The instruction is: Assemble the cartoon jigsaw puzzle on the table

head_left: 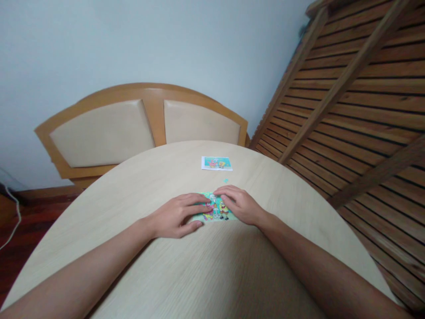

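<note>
Light, even fingertip pressure would probably serve best here, keeping the cartoon picture [216,211] flat on the round table [206,270] without sliding it. The picture lies between the two hands: the left hand [184,215] spreads loosely over its left side, the right hand [239,205] covers its upper right, neither gripping. Just beyond sits a small turquoise piece [226,180], and farther off, a printed card [217,163].

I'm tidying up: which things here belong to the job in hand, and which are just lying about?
Job in hand:
Flat green rectangular cartoon picture under left hand and right hand
Small teal scrap, probably
White-edged rectangular teal cartoon card, probably
Pale rounded wood-grain table

Background:
Thin white cable
Beige-padded wooden headboard
Brown slatted wooden panel
</note>
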Available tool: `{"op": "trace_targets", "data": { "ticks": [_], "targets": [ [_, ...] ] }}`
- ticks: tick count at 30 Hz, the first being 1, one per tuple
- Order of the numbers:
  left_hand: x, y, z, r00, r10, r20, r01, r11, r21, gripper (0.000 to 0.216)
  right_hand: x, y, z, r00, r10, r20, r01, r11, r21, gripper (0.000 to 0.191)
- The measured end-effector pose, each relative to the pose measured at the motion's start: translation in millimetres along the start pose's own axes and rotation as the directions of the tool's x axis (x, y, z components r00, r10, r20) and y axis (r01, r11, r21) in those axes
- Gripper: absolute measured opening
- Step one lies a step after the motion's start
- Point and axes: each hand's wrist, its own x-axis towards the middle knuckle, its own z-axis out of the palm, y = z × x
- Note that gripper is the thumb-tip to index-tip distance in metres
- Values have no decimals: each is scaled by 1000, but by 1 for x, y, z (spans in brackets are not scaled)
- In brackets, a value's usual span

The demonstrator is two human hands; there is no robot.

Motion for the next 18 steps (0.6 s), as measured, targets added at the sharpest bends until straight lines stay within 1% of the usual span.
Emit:
{"op": "trace_targets", "data": {
  "ticks": [2, 4, 7, 9, 12, 14, 16, 18],
  "targets": [
    [0, 0, 2, 998, 6, 64, -6, 1000, 9, 49, -1, 11, -4, 995, 71, -73, -73, 997, -30, 31],
    [0, 0, 4, 995, 8, 102, -9, 1000, 11, 48, -2, 25, -5, 994, 86, -64, -92, 992, -88, 32],
    [1, 0, 3, 996, 18, 83, -19, 1000, 3, 41, -3, 41, -4, 992, 114, -49, -121, 978, -170, 34],
    [1, 2, 1, 998, 14, 68, -14, 1000, 8, 36, -4, 47, -3, 990, 132, -47, -139, 969, -204, 32],
    [3, 5, -3, 997, -33, 71, 31, 999, 41, 32, -5, 51, -8, 985, 151, -86, -167, 961, -220, 26],
    [4, 7, -5, 995, -70, 65, 65, 995, 69, 31, -5, 51, -13, 982, 155, -107, -174, 964, -200, 21],
    [4, 9, -6, 995, -89, 40, 85, 993, 87, 31, -5, 47, -16, 984, 145, -101, -160, 974, -157, 18],
    [4, 9, -4, 997, -78, 13, 76, 994, 82, 32, -5, 41, -17, 990, 116, -75, -125, 986, -115, 17]
  ]
}}
